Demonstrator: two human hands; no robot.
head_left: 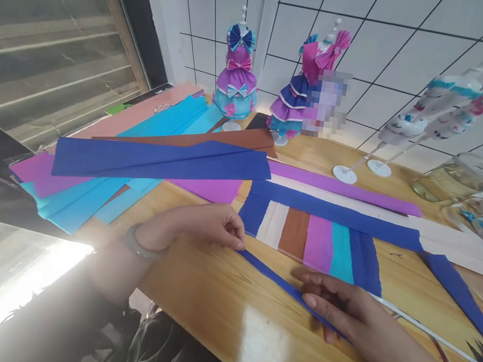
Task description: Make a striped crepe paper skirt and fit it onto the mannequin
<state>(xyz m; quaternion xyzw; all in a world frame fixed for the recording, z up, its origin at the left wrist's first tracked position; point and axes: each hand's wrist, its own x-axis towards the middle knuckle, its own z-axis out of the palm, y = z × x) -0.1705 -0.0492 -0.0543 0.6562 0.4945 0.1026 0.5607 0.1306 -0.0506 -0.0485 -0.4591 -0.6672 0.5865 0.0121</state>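
A narrow blue strip (270, 272) stretches slantwise above the near part of the table; whether it is paper or cloth I cannot tell. My left hand (227, 226), with a bangle at the wrist, pinches its far-left end. Farther right, my right hand (336, 306) has its thumb and fingers around the same strip, which passes under the palm out of sight. Just beyond both hands lies a row of coloured pieces (318, 242) in blue, white, brown, purple and turquoise. A wider blue band (337, 211) runs across their top.
Folded sheets (157, 158) in blue, turquoise, purple and brown pile up at the left. Two small dress forms in ruffled dresses (238, 76) stand by the tiled wall. Bare white forms on stands (344, 174) and a glass jar (462, 176) are at right. Blue-tipped scissors-like blades blur at far right.
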